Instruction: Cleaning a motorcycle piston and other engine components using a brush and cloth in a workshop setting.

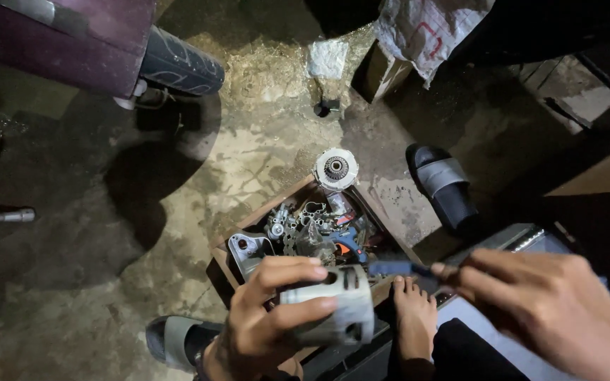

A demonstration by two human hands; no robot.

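Piston [333,305] clamped in my left hand [262,328], axis left-right; right hand [545,303] pinches blue tool [393,268], tip just right of it.

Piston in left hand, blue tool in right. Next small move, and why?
Probably bring the blue-handled tool in the right hand the short way left to the piston. The left hand grips the piston steady, and the tool's tip points at it but sits apart.

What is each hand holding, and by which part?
Left hand grips the piston around its skirt; right hand pinches a thin tool by its rear end.
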